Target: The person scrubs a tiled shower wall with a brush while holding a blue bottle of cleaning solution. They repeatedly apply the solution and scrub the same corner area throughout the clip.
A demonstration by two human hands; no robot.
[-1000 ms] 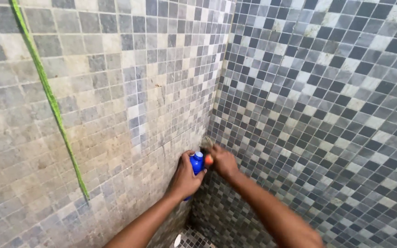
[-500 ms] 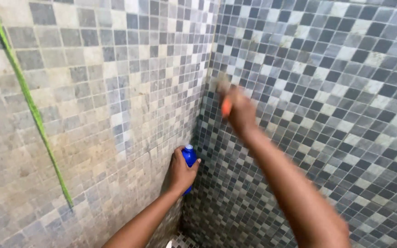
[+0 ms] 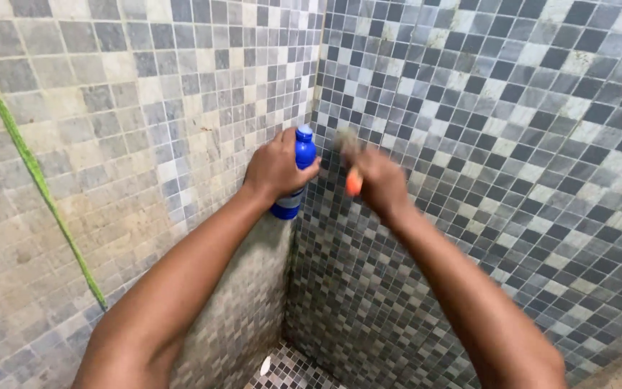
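**The count in the shower corner**

Two hands are up: one left hand (image 3: pixel 276 167), one right hand (image 3: pixel 379 184). One blue bottle (image 3: pixel 298 173) sits in the left grip. One brush with an orange handle (image 3: pixel 351 162) is in the right, blurred. Two mosaic-tiled walls meet here, one pale wall (image 3: pixel 131 108) and one darker wall (image 3: pixel 512 122). One green cord (image 3: pixel 34 169) slants across the pale side.

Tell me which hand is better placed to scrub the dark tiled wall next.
Probably the right hand: it holds the orange-handled brush close to the dark wall. The left hand is wrapped around the blue bottle at the corner.
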